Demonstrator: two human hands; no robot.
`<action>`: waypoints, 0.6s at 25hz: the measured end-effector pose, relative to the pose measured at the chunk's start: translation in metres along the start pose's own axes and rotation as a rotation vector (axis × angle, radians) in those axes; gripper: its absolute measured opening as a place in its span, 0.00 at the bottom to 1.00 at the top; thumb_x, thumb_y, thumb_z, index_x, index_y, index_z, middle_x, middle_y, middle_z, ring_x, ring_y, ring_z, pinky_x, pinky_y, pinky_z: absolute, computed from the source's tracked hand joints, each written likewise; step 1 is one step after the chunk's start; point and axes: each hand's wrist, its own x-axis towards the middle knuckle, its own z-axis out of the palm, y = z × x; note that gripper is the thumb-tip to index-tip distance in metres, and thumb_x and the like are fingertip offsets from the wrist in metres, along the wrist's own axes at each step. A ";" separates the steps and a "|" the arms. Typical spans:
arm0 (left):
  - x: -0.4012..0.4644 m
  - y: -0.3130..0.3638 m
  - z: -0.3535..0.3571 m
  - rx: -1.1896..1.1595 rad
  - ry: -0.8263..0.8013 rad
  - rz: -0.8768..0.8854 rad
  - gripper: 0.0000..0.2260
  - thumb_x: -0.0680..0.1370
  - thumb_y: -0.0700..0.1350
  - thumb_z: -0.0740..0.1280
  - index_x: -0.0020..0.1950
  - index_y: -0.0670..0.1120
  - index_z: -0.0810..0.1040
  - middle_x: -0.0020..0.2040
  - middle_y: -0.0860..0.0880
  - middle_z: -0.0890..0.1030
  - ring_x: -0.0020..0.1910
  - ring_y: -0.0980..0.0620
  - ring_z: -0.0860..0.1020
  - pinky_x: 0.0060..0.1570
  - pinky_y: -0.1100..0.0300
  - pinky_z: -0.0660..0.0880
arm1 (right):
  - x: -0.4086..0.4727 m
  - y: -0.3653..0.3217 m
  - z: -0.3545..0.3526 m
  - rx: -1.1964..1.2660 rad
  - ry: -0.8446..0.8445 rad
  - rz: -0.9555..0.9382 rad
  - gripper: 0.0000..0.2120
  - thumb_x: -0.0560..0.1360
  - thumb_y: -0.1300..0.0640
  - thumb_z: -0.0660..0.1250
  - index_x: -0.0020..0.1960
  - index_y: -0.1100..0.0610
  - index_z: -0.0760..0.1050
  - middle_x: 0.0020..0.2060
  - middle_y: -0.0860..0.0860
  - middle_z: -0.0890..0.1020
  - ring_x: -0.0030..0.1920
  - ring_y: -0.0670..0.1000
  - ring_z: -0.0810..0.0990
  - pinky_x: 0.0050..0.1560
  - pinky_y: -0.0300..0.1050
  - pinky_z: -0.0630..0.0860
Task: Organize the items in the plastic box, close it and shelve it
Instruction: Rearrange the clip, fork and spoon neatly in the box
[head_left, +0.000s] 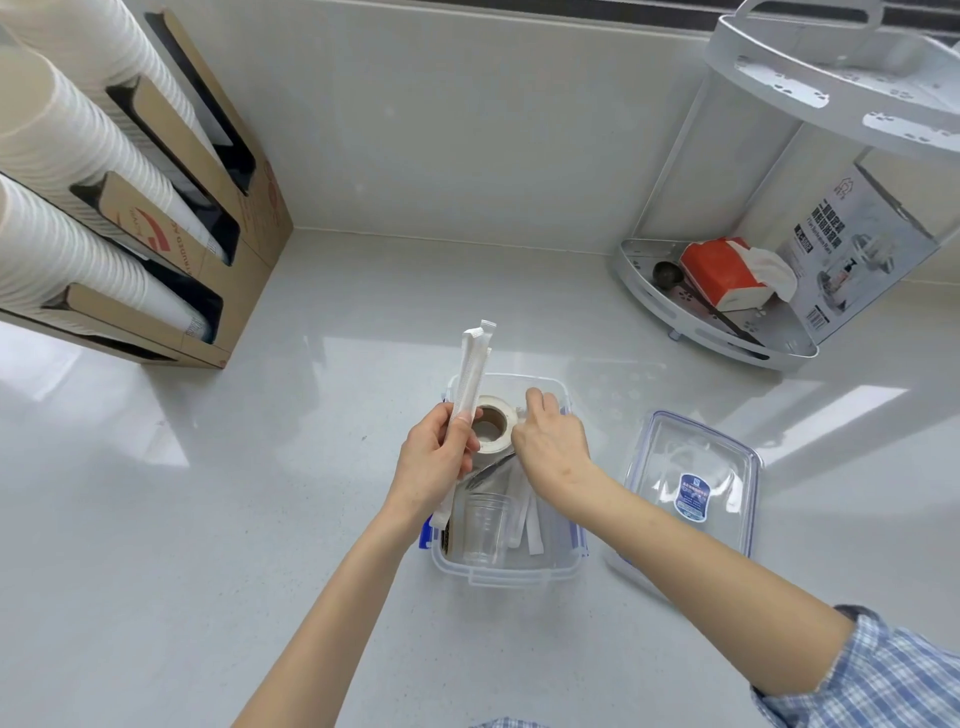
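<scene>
An open clear plastic box (501, 574) with blue clips stands on the counter. Inside it lie a roll of tape (491, 423), a clear plastic cup (484, 525), loose white paper-wrapped sticks (532, 527) and a silvery packet (488, 475). My left hand (434, 460) is shut on a bundle of white wrapped sticks (470, 374), held upright over the box's left side. My right hand (550, 441) reaches into the far right of the box, fingers curled down beside the tape roll; what they touch is hidden. The clear lid (693, 491) lies to the right.
A cardboard dispenser (218, 260) with stacks of white paper cups stands at the back left. A white corner shelf rack (722, 322) at the back right holds a red tissue pack (724, 278), a dark spoon and a printed box (852, 249).
</scene>
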 end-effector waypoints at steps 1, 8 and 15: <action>0.000 0.000 0.000 0.004 -0.004 0.000 0.11 0.79 0.45 0.55 0.51 0.41 0.74 0.32 0.52 0.73 0.21 0.62 0.70 0.26 0.70 0.69 | -0.002 0.005 -0.001 -0.018 0.020 -0.022 0.15 0.73 0.68 0.60 0.59 0.63 0.74 0.64 0.60 0.67 0.65 0.59 0.65 0.59 0.48 0.68; -0.006 0.008 0.000 -0.045 0.057 0.039 0.11 0.80 0.45 0.53 0.49 0.43 0.73 0.31 0.52 0.71 0.22 0.62 0.69 0.26 0.72 0.68 | -0.008 0.040 -0.021 0.071 0.129 -0.034 0.12 0.76 0.59 0.60 0.55 0.55 0.80 0.56 0.53 0.77 0.60 0.56 0.69 0.48 0.46 0.59; -0.007 0.020 0.009 -0.127 0.070 0.006 0.11 0.80 0.41 0.51 0.45 0.46 0.71 0.33 0.51 0.68 0.28 0.55 0.65 0.28 0.68 0.66 | -0.029 0.068 -0.020 0.930 0.092 0.211 0.11 0.75 0.57 0.63 0.50 0.62 0.81 0.36 0.60 0.77 0.35 0.52 0.69 0.35 0.44 0.63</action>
